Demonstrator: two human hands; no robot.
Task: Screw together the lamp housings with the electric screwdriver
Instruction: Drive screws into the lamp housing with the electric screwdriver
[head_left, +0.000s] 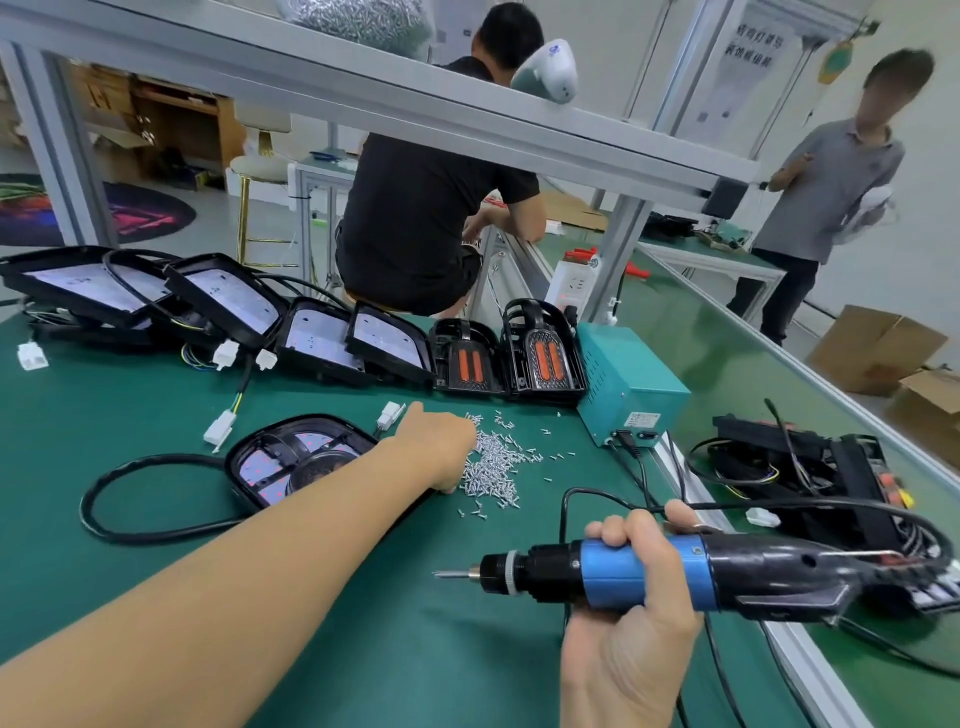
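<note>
1. The left hand (441, 447) reaches out across the green mat (130, 519) to the pile of screws (493, 467). Its fingertips are down among the screws at the pile's left edge; whether they pinch one cannot be told, as the back of the hand hides them.
2. The right hand (631, 597) grips the screwdriver (649, 571) round its blue barrel, fingers curled over the top. The tool lies level above the mat, bit pointing left.
3. A lamp housing (291, 457) lies open side up just left of the screws, partly under the left forearm, its black cable (104, 499) looping to the left.
4. Further housings (223, 306) stand in a row along the far edge of the mat, leaning on one another, white plugs (226, 354) hanging from them.
5. A teal power box (623, 384) sits right of the row, beside the screws.
6. Beyond the bench a person in black (426, 208) sits with back turned; another in grey (821, 208) stands at right.
</note>
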